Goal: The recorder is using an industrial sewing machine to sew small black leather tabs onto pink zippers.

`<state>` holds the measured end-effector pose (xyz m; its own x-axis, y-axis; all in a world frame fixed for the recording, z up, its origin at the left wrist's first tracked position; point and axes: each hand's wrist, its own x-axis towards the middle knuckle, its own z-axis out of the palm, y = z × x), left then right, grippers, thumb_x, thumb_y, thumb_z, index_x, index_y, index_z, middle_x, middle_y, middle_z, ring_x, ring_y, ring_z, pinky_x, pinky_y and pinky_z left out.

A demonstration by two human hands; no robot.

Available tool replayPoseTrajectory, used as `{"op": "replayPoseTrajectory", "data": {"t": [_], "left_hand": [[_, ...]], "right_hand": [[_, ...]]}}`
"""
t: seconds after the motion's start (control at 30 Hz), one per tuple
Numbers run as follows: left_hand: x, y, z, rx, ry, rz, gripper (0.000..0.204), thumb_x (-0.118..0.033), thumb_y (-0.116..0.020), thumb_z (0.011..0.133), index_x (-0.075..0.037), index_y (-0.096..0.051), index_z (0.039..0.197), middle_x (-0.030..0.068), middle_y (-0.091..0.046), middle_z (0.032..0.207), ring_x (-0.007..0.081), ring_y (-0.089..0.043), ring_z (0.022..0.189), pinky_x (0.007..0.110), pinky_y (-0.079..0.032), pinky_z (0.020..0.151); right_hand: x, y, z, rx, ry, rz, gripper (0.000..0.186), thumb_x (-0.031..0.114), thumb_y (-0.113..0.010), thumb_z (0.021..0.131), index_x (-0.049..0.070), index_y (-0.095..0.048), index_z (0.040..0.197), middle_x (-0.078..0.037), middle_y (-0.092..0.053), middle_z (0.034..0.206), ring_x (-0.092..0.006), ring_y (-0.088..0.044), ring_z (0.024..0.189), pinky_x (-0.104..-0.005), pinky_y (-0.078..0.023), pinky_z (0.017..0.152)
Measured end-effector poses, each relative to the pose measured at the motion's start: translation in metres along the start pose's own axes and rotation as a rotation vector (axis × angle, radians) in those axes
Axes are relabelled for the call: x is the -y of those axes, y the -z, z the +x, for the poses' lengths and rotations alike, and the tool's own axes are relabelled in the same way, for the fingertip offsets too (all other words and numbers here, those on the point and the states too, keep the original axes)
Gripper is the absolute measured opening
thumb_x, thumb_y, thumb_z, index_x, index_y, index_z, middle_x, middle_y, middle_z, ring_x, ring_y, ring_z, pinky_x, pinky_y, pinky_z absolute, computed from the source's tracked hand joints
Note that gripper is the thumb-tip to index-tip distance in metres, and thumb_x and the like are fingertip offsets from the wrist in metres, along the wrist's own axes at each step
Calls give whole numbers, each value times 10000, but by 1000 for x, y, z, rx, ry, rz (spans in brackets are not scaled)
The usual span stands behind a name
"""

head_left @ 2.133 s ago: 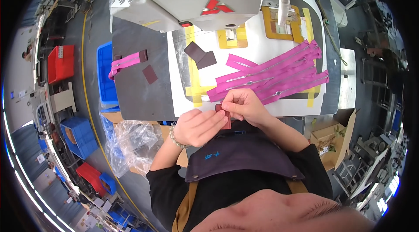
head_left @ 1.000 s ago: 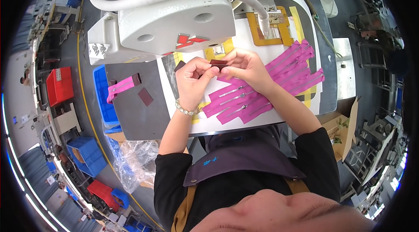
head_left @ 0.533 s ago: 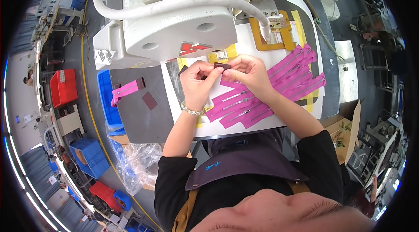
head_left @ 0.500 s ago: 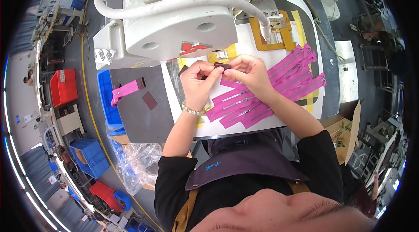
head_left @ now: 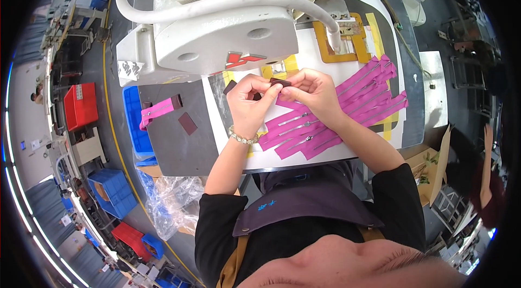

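My left hand [head_left: 251, 101] and my right hand [head_left: 317, 98] meet below the white sewing machine head [head_left: 228, 33], pinching a small dark brown folded patch [head_left: 279, 82] between thumbs and fingertips. Beneath and right of them lie several magenta zippers [head_left: 354, 116] on white sheet with yellow tape. One magenta zipper with a dark end [head_left: 160, 108] and a flat dark red square [head_left: 186, 123] lie on the gray table at left. Behind my left hand another dark piece [head_left: 228, 87] is partly hidden. A yellow clamp frame [head_left: 331, 56] sits behind my right hand.
A blue bin [head_left: 138, 139] stands beside the table's left edge, with crumpled plastic [head_left: 173, 201] below. A cardboard box [head_left: 431, 179] is at lower right. A co-worker's arm [head_left: 486, 163] shows at far right. Red [head_left: 80, 103] and blue crates [head_left: 113, 194] stand across the aisle.
My hands rose from the table's front edge to below the machine head, still holding a small piece. Since half a second ago they barely moved, while the co-worker came further into view at right.
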<state>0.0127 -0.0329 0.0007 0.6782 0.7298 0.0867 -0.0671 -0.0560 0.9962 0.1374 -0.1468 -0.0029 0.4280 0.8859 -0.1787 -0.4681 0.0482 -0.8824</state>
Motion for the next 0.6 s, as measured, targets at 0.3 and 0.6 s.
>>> {"op": "replayPoseTrajectory", "data": {"t": [0.3, 0.6], "left_hand": [[-3, 2, -2, 8, -46, 27, 159, -28, -737, 768, -19, -589, 826, -2, -591, 717, 43, -531, 629, 196, -434, 579], [-14, 9, 0, 254, 16, 411, 268, -215, -585, 903, -1, -500, 767, 91, -421, 550, 142, -387, 477, 286, -329, 463]], "right_hand": [[1, 2, 0, 53, 30, -36, 75, -17, -629, 853, -47, -574, 893, -72, -643, 848, -132, -660, 796, -247, -552, 737], [-2, 5, 0, 73, 18, -69, 61, -8, -597, 878, -39, -561, 916, -109, -645, 894, -158, -667, 798, -261, -549, 724]]}}
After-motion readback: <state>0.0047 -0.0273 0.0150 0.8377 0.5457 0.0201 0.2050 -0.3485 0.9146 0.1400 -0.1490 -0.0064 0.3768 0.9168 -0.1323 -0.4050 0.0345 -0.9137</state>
